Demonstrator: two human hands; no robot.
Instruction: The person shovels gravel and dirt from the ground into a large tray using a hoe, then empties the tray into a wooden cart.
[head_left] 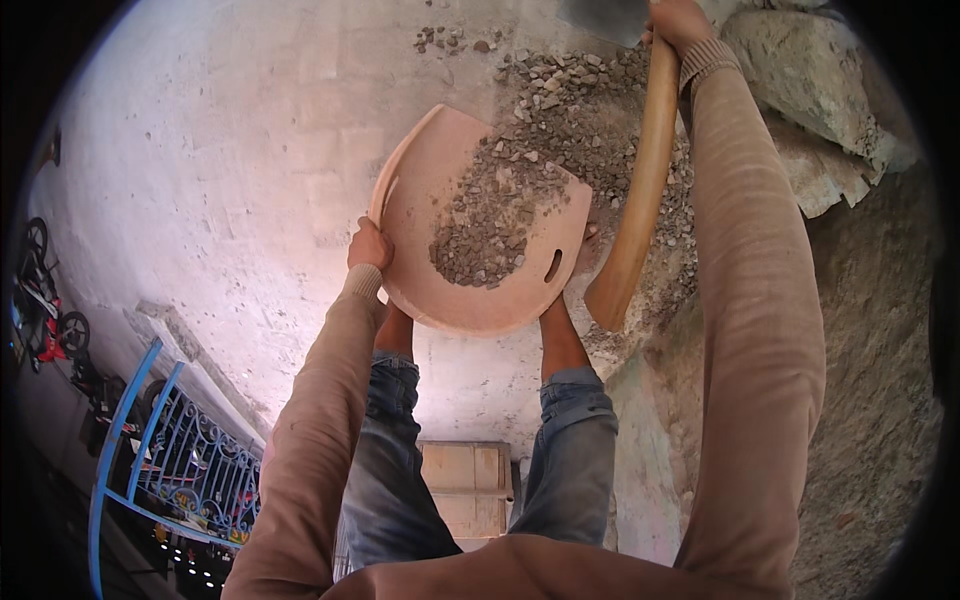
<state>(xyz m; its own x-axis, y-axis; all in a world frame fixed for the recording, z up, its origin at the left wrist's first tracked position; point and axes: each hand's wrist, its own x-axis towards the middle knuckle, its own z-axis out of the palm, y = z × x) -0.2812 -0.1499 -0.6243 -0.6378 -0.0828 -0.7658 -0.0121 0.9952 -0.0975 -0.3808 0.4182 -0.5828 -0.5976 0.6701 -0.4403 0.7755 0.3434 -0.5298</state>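
A shallow pinkish scoop basin (412,205) with a flat front lip and a slotted grip leans just beyond my feet. My left hand (370,246) is closed on its left rim. Loose gravel (482,240) lies in its middle, spreading toward the front lip. Up at the far right, my right hand (681,22) is wrapped round a hoe (646,185), gripping the wooden handle close to the dark metal blade (605,17). The handle's wide butt points back toward my right leg. Under the blade and past the basin's lip spreads a heap of gravel (585,105).
Broken concrete slabs (805,75) and a rough dirt bank (860,390) border the right side. Pale concrete floor (250,160) stretches to the left. A blue metal gate (195,465) and parked motorcycles (50,325) stand at left. A wooden panel (465,488) shows between my legs.
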